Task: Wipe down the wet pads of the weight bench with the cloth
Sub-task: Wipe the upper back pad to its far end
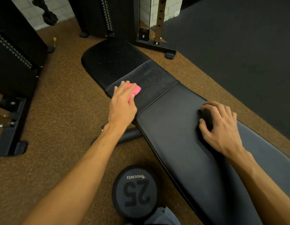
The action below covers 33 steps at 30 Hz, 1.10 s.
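Head view: left hand [123, 105] presses pink cloth [135, 90] on wet pad [157, 79].

The black weight bench [173, 135] stands on the brown speckled floor [60, 111] beside a 25 dumbbell [136, 192], and on its pads lie water drops [150, 82], a pink cloth [135, 90] and a small dark thing [206, 118].

Pink folded cloth [135, 91], pressed flat on black middle pad [159, 88], water droplets [150, 82] scattered just beyond the grip, smooth long pad [172, 132] nearer than the grip
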Tool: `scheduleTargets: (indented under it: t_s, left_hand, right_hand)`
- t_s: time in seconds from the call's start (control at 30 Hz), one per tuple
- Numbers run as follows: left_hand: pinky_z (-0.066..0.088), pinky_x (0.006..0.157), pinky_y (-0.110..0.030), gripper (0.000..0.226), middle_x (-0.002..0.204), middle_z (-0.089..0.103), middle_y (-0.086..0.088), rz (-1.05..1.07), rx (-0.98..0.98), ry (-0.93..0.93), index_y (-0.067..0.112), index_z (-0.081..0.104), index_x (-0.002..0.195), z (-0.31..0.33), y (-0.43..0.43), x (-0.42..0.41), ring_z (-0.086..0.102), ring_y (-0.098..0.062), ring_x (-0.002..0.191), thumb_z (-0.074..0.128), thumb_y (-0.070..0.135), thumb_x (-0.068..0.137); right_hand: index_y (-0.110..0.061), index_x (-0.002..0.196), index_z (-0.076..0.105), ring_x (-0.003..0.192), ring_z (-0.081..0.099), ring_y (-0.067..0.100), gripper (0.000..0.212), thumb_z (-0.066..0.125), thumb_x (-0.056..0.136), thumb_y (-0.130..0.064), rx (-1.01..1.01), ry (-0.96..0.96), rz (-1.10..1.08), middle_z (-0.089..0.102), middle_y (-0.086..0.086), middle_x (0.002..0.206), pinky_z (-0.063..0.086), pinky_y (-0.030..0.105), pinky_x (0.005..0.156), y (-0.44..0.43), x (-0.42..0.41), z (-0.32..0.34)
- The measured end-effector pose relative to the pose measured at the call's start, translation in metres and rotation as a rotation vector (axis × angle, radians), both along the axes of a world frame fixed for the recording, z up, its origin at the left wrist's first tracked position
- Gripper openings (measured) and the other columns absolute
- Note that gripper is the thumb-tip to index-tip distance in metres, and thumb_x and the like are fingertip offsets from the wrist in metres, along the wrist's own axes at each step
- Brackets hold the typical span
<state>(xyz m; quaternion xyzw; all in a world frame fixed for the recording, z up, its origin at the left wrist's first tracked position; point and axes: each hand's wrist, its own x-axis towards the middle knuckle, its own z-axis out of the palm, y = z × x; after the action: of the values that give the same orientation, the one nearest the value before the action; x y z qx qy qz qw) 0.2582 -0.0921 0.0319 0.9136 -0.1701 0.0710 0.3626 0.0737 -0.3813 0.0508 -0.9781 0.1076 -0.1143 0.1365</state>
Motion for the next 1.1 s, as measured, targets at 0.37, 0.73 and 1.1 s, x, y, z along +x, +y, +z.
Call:
scheduleTargets:
  t_s: [0.37,0.73,1.1]
  left_hand:
    - [0.013,0.135,-0.040,0.046,0.162,0.050,-0.009,0.098,0.033,0.023,0.013,0.057,0.153,0.005,0.013,0.015,0.033,-0.023,0.159,0.052,0.007,0.108]
    - [0.012,0.134,-0.038,0.046,0.161,0.050,-0.010,0.090,0.055,0.012,0.012,0.058,0.152,0.008,0.015,0.028,0.036,-0.023,0.157,0.053,0.005,0.107]
    - [0.014,0.134,-0.042,0.045,0.162,0.050,-0.009,-0.012,0.132,0.004,0.015,0.056,0.154,0.010,0.023,0.032,0.034,-0.024,0.158,0.052,0.009,0.109]
  right_hand:
    - [-0.016,0.135,0.058,0.135,0.047,0.028,0.043,0.054,0.100,-0.041,0.059,-0.029,-0.001,0.053,0.004,0.145,0.035,0.047,0.112,0.037,0.079,-0.014]
    - [-0.019,0.131,0.060,0.132,0.048,0.024,0.034,0.060,0.101,-0.036,0.040,-0.088,-0.051,0.055,0.001,0.142,0.033,0.043,0.112,0.039,0.082,-0.017]
    - [-0.020,0.130,0.060,0.131,0.050,0.025,0.034,0.059,0.101,-0.037,0.034,-0.102,-0.068,0.055,-0.001,0.141,0.035,0.044,0.110,0.039,0.082,-0.018]
